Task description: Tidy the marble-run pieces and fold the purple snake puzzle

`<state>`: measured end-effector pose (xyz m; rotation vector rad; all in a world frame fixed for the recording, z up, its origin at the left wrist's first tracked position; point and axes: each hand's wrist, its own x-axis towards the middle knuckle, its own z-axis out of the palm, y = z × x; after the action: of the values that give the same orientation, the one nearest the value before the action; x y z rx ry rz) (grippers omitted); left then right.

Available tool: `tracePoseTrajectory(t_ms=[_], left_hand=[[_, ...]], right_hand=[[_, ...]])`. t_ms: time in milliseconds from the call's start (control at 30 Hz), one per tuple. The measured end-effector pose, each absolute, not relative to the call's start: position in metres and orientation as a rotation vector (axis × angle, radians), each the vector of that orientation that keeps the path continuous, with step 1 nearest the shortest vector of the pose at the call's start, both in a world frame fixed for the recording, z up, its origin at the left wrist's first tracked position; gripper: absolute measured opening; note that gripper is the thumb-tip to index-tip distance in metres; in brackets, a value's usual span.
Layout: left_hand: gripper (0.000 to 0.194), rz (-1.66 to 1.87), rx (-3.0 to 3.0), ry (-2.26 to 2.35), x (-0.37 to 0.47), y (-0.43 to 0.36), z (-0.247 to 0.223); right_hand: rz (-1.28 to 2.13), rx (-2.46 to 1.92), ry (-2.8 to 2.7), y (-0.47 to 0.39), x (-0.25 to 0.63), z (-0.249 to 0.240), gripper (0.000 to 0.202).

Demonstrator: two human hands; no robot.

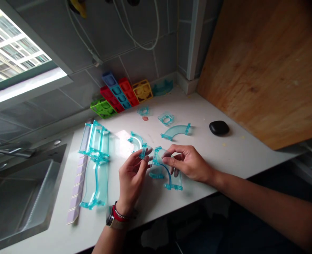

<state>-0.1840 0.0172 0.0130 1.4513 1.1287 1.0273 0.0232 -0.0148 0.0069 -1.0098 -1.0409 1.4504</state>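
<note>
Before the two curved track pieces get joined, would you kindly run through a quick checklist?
1. Left hand grips a curved piece by its end: ok.
2. Right hand holds the other curve: ok.
3. The two ends face each other: ok.
4. Connectors lined up: cannot tell.
5. Counter bare under the hands: ok.
6. Spare curve lies near: ok.

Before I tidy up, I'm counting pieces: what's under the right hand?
Under the right hand lies a clear teal curved track piece on the white counter. Its middle is covered by the fingers, so anything beneath there is hidden.
</note>
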Motion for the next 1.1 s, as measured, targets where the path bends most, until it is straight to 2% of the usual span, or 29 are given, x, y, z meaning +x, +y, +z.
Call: tracePoseTrajectory(t_ms=[233, 600, 833, 1100], left_hand=[[0.017, 0.981, 1.888, 1.133, -0.19, 0.013, 0.01], [0.011, 1.054, 1.886, 1.002, -0.185, 0.013, 0.02], [0.015, 1.119, 1.864, 0.966, -0.184, 0.015, 0.025], [0.007, 0.942, 1.786, 0.918, -0.187, 0.014, 0.023]], right_hand=[[1.386, -0.997, -0.995, -0.012, 0.024, 0.005, 0.034], [1.261, -1.126, -1.144, -0.013, 0.026, 0.0, 0.027], [1.083, -0.961, -1.427, -0.027, 0.026, 0.012, 0.071], [0.928, -1.073, -1.448, -0.023, 0.024, 0.009, 0.049]])
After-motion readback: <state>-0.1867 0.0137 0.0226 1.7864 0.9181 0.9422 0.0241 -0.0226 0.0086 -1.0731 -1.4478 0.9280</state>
